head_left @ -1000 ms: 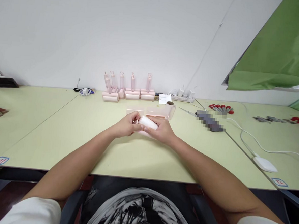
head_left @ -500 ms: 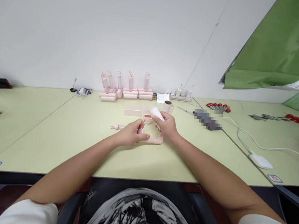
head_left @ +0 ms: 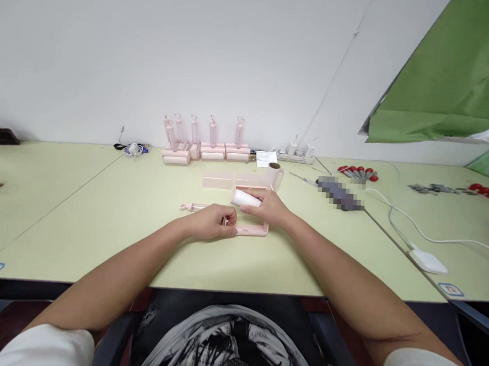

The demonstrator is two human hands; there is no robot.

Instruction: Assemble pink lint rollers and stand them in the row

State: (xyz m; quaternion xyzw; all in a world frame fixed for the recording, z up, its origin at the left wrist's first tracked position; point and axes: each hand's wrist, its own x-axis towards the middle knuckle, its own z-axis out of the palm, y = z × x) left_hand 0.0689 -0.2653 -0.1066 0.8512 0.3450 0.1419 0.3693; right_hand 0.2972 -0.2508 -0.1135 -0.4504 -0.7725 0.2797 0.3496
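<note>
My right hand is closed around a white lint roll, lying nearly sideways with its pink-rimmed end to the left. Below it, a pink lint roller frame lies along the table with its bent end at the right. My left hand grips the left end of this frame, and its curled fingers partly hide a small pale part. Just behind the left hand rests a slim pink handle with a loop at its tip.
Translucent pink covers lie beyond my hands, beside a standing roll. Several pink lint rollers stand along the wall. A blurred dark object, a white charger with its cable and red-ended pieces are at the right.
My right hand has tilted the lint roll flatter and brought it lower and left, over the frame. My left hand's fingers have curled in at the frame's left end.
</note>
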